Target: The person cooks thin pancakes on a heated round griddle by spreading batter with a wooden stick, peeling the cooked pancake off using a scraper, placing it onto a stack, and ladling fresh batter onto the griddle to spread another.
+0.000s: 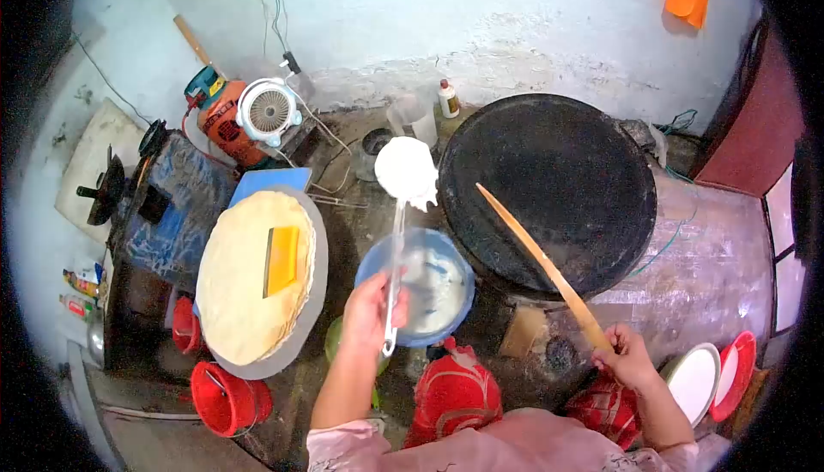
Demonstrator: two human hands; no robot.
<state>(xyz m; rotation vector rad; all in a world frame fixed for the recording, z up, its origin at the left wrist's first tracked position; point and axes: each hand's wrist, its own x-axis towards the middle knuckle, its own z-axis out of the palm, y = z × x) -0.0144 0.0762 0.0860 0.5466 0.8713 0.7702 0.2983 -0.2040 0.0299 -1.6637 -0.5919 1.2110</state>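
Observation:
My left hand (370, 307) is closed round the handle of a ladle (405, 169), whose bowl is full of white batter and drips at its right edge. Below the ladle's bowl is a blue bowl (370, 273) with white batter inside. In my right hand (627, 355) is the wide end of a long wooden spreader (549, 268); its thin tip lies over the round black griddle (558, 172). No batter shows on the griddle. To the left, a stack of thin round flatbreads (240, 300) carries a yellow scraper (283, 262).
A gas cylinder (225, 120) and a blower (268, 110) stand at the back left. A clear jug (414, 118) and a small bottle (448, 99) are behind the batter. Red buckets (225, 397) sit low left, and basins (693, 382) low right.

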